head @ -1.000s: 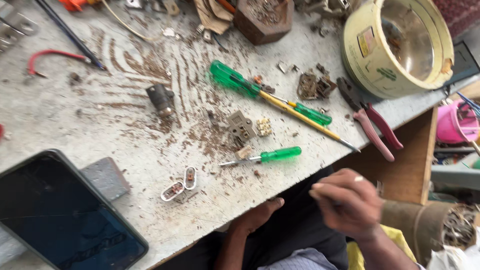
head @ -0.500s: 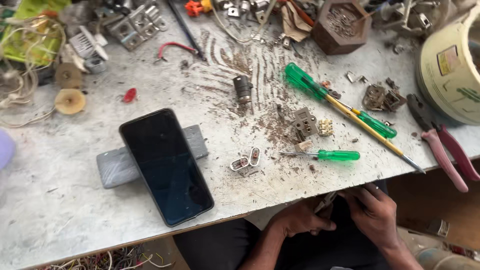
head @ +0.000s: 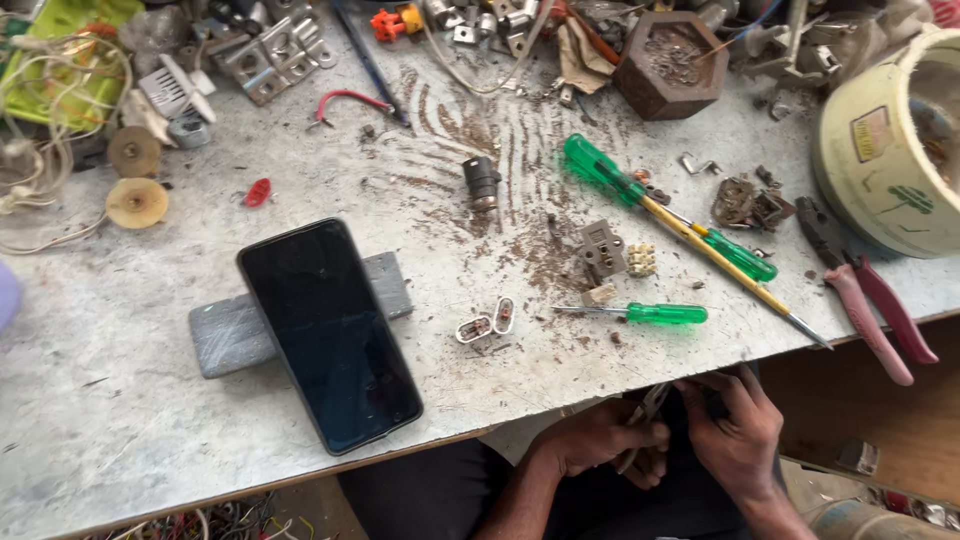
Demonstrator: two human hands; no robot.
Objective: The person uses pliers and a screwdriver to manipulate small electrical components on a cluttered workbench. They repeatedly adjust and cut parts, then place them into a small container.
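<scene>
- Both hands are low down, just past the near edge of the counter, over the person's lap.
- The left hand has its fingers curled shut around a small metal tool. The tool looks like little pliers, but it is too small to be sure.
- The right hand is just beside it, touching the same spot. Its fingers are bent in tight, and I cannot tell what they hold.
- On the counter, just above the hands, lies a small green screwdriver.
- Farther back is a long green and yellow screwdriver, lying slanted.
- Between the two screwdrivers sits a small grey plug part in brown dust.
- Two tiny white clips lie to the left of the small screwdriver.
- A black phone rests on a flat grey block at the near left.
- Red-handled pliers lie at the right edge.
- A big cream tub stands at the far right.
- A brown six-sided box sits at the far side.
- Wires and metal bits are piled at the far left.
</scene>
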